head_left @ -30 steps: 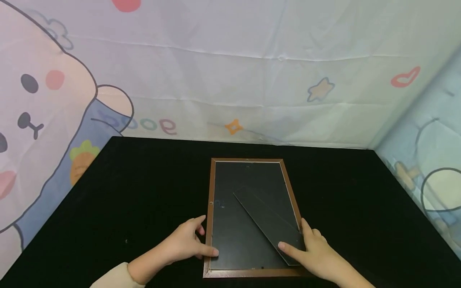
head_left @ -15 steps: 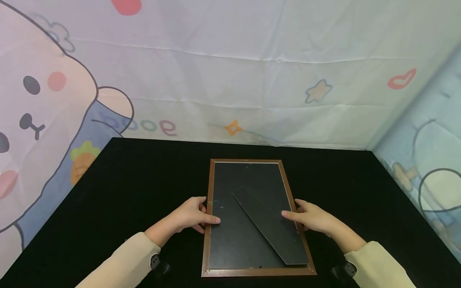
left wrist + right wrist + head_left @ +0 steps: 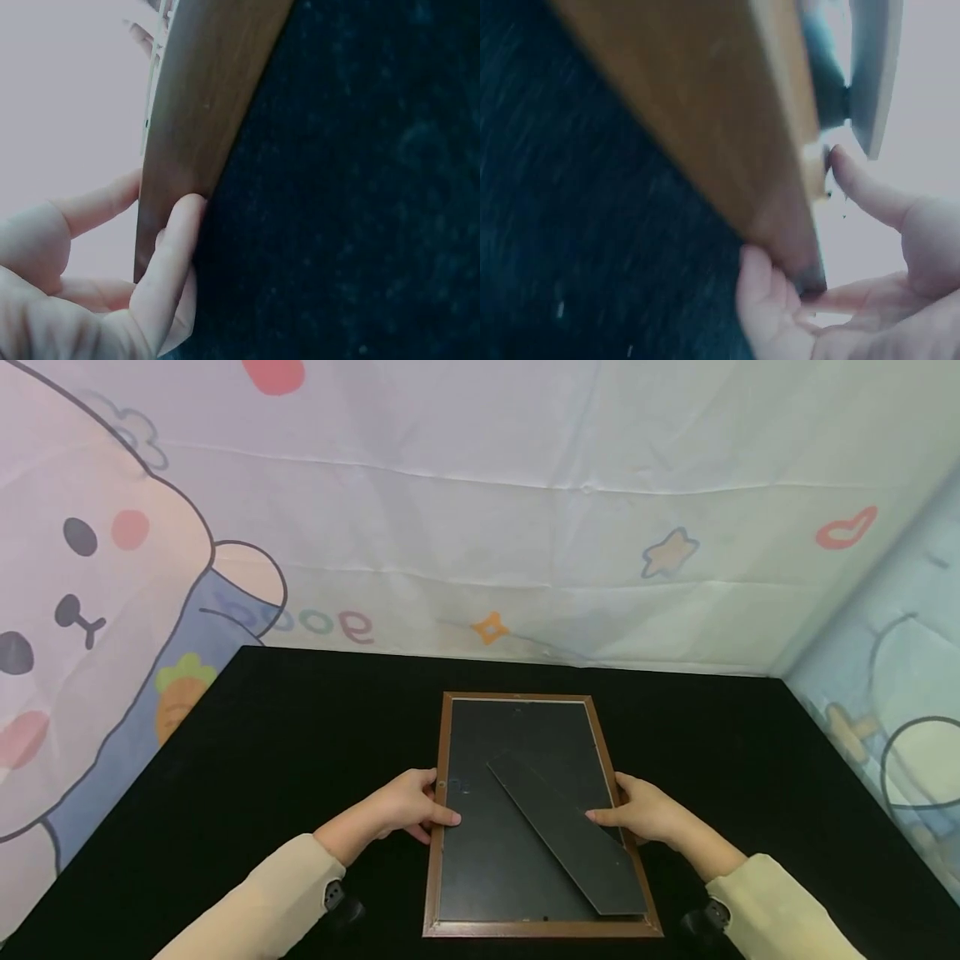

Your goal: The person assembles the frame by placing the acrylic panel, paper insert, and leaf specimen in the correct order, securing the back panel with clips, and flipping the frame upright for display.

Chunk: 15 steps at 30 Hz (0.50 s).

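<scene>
A brown wooden picture frame (image 3: pixel 543 929) lies back side up, its black backing board (image 3: pixel 480 852) showing. An easel leg (image 3: pixel 558 839) slants across the board to the lower right. My left hand (image 3: pixel 411 802) grips the left side, thumb over the board, fingers along the outer edge. On the opposite side my right hand (image 3: pixel 651 810) holds the frame, its thumb over the leg. The left wrist view shows fingertips of the left hand (image 3: pixel 97 300) at the lower edge of the wooden side (image 3: pixel 206 97). The right wrist view is blurred; fingers curl at the side's lower edge (image 3: pixel 727 127).
The frame is on a black-covered table (image 3: pixel 330 727). Behind it hangs a pale cloth backdrop (image 3: pixel 465 527) printed with a cartoon bear, and a bluish cloth (image 3: pixel 900 668) lies along the right. Small dark devices (image 3: pixel 333 897) sit at both wrists.
Both hands have slid up from the lower part of the frame's sides to about mid-height, mostly by half a second ago. The frame has barely shifted in view.
</scene>
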Tool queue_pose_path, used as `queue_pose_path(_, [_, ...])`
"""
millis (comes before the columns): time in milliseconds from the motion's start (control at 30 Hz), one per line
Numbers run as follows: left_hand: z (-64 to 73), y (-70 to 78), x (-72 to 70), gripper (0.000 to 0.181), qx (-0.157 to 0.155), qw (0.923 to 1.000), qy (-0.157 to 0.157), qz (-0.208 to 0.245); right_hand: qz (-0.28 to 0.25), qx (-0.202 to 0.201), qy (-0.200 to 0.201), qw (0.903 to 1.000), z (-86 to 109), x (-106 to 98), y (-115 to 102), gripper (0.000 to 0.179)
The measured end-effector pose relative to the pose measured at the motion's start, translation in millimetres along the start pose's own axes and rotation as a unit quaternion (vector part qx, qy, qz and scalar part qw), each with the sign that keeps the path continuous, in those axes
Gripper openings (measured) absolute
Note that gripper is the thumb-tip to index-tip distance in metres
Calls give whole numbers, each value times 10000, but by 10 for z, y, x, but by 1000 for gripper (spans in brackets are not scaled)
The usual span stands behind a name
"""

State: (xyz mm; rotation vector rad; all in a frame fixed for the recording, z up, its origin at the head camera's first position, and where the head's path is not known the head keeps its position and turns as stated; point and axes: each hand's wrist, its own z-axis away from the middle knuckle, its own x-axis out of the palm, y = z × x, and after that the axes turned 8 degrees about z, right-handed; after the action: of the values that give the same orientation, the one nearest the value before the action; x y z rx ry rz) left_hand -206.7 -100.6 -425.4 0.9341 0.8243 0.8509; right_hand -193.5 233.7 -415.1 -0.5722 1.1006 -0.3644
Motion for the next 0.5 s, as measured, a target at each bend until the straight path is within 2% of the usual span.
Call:
queue_pose_path(133, [9,4,24,58,-40,9999,12,109,-89,361,76,9993,-5,26,-25,101])
queue_pose_path(267, [38,5,48,60,-53,9999,83,63,-215,602,191,9978,16,49,-90,98])
queue_pose_path(500, [102,94,28,62,146,9998,122,-93,-296,632,323,9970,58,32,-165,96])
